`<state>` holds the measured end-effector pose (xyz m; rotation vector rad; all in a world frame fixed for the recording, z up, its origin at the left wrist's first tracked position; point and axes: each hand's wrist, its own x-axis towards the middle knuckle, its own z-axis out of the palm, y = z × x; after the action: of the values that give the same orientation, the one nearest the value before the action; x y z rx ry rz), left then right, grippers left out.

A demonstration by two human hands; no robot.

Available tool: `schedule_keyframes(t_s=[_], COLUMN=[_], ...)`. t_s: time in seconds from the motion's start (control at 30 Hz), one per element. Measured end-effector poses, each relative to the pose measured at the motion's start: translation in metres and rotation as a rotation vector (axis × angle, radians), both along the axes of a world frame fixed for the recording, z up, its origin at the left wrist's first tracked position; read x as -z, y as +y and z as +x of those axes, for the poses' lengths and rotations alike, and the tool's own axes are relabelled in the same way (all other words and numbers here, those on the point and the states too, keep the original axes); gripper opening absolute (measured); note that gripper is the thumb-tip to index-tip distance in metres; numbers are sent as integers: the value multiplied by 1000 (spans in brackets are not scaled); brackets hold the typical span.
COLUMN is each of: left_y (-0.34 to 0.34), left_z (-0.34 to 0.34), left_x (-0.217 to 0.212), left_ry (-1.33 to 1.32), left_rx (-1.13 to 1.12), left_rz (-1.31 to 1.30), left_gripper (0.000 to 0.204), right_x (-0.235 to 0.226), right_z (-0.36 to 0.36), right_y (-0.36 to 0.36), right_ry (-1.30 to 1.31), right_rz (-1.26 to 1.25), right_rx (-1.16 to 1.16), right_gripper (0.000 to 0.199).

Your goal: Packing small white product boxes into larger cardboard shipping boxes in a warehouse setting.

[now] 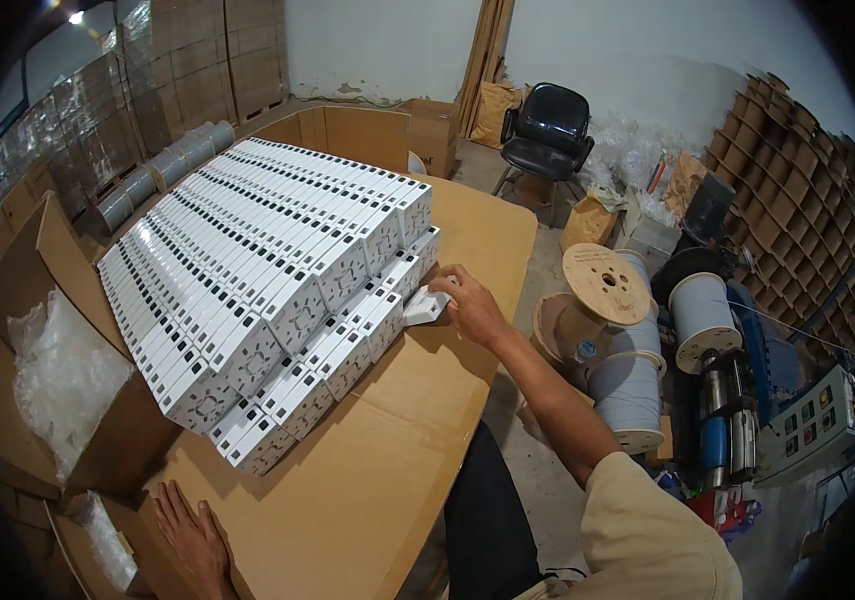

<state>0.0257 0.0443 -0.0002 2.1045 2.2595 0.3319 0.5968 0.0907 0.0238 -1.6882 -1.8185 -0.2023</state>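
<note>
A wide stack of white plastic units [278, 260] with small dark square openings stands in rows on the cardboard-covered table [348, 480]. Its upper layer is set back, so a lower row [328, 375] shows along the near right side. At the right end of that row, my right hand [473, 305] has its fingers closed around a single white plastic unit [428, 303], which lies at an angle against the stack. My left hand [188, 535] rests flat at the table's near left edge, fingers stretched out, holding nothing.
Left of the table, an open cardboard box [98, 430] holds clear plastic bags [68, 380]. Beyond the table's right edge are wire spools [608, 285], a control box with buttons [808, 425] and a black chair [548, 130]. Wrapped cartons [98, 110] are stacked far left.
</note>
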Motion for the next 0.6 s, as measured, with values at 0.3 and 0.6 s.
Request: schedule_keyframes(t_s=[0.3,0.6], left_y=[-1,-20], left_z=[-12,16], left_x=[10,-38], left_ry=[-197,-696], left_rx=[76,147], left_rz=[142,357], left_gripper=[49,19], right_x=[-43,-83], right_z=[-31,-143], right_y=[-45,-56], right_ry=[-68,34], right_rz=[-230,-404], right_rx=[10,-369], right_gripper=[34,31])
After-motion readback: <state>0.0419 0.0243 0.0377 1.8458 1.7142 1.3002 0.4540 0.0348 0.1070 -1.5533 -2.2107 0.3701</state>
